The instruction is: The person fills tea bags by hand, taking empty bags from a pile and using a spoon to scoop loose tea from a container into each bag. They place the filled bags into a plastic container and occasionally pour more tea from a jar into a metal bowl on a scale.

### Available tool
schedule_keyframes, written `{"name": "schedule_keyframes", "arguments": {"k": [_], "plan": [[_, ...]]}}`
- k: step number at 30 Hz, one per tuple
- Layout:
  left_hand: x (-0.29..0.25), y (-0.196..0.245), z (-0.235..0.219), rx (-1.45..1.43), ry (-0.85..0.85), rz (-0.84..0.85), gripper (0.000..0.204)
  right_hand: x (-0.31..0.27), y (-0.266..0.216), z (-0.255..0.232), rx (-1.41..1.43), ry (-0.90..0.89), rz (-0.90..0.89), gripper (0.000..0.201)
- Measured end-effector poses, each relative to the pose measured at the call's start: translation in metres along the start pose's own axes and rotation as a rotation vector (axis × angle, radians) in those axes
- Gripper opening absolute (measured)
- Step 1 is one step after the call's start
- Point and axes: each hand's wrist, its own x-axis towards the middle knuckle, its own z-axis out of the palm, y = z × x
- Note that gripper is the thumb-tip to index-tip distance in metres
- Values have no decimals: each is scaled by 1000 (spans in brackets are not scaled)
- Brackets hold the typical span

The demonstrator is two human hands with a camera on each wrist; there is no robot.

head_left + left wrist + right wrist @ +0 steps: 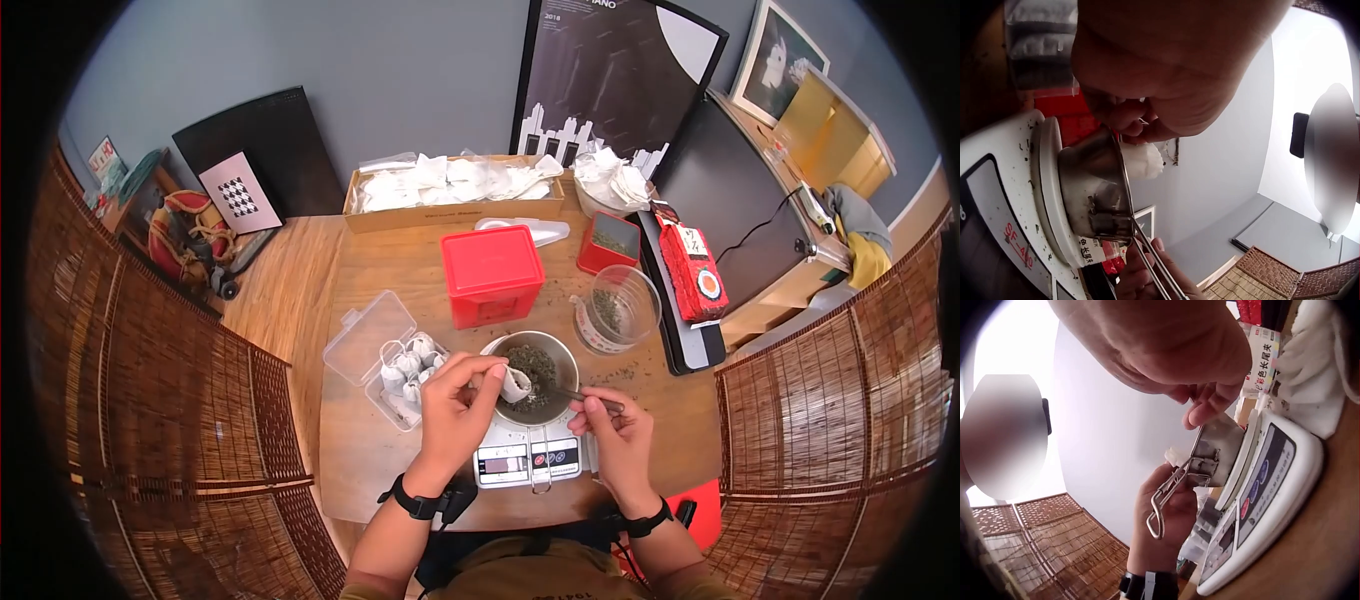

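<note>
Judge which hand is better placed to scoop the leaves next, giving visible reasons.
Probably the right hand: it holds a tool pointing into the pot of leaves, while the left hand holds a bag.

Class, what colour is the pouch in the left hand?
White; the pouch shows best from the left wrist.

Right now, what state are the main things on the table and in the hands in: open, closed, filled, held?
White pouch: open-mouthed, pinched by left hand
Dark utensil: held in right hand
Metal pan: dried leaves inside
Scale: bearing the pan, reading unclear
Clear plastic box: lid open, white bundles inside
Large red container: lid on
Small red tin: open, leaves inside
Clear cup: open, leaves inside
Cardboard box: open, white pieces inside
</note>
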Motion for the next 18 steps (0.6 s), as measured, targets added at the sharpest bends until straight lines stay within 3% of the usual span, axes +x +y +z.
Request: {"name": "schedule_keyframes", "arguments": {"k": [11, 18], "plan": [[-1, 0, 1, -10, -7, 1, 12, 0, -7, -10, 156, 153, -32, 23], [-3, 7, -1, 32, -68, -51, 14, 2, -22, -11, 242, 148, -84, 25]]}}
